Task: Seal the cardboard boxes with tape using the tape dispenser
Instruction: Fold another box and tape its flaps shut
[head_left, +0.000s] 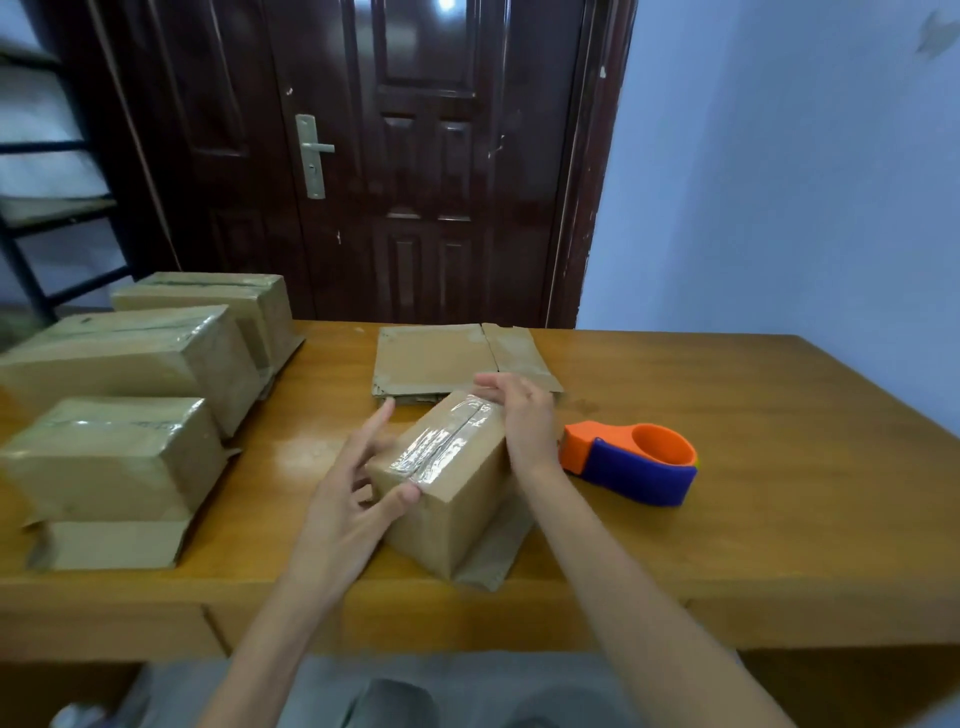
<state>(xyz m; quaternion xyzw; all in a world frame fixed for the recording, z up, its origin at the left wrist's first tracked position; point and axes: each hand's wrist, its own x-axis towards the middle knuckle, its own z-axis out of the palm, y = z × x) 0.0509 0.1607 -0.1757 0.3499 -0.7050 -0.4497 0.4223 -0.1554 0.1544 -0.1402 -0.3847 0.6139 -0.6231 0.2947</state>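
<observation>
At bench centre, taped box (447, 483); left hand (347, 499) open, thumb on near tape end; right hand (524, 421) flat along far edge, gripping nothing. Press tape outward, seam first. Dispenser (631, 462) idle, right.

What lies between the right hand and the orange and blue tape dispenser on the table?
Only bare wooden table, in the head view. The right hand rests on the small taped cardboard box; the orange and blue tape dispenser sits apart.
</observation>
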